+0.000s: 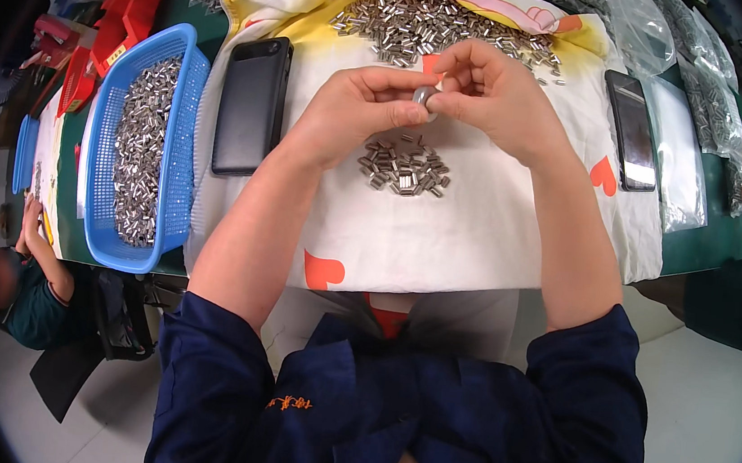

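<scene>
Above a white cloth (479, 234) printed with red hearts, both my hands meet fingertip to fingertip. My left hand (352, 108) is closed in a pinch on a small rounded shiny metal piece (422, 95). My right hand (494, 95) pinches at the same spot, its thumb and fingers closed against the piece; part of it is hidden by the fingers. Just below them lies a small pile of short metal cylinders (405, 165). Beyond my hands spreads a larger heap of similar metal cylinders (410, 28).
A blue basket (182, 148) full of metal cylinders stands at left, beside a black rectangular case (251, 106). At right lie a phone (630, 132) and clear plastic bags (681, 165). Red bins (127, 16) sit far left. Other people (42, 310) work at both sides.
</scene>
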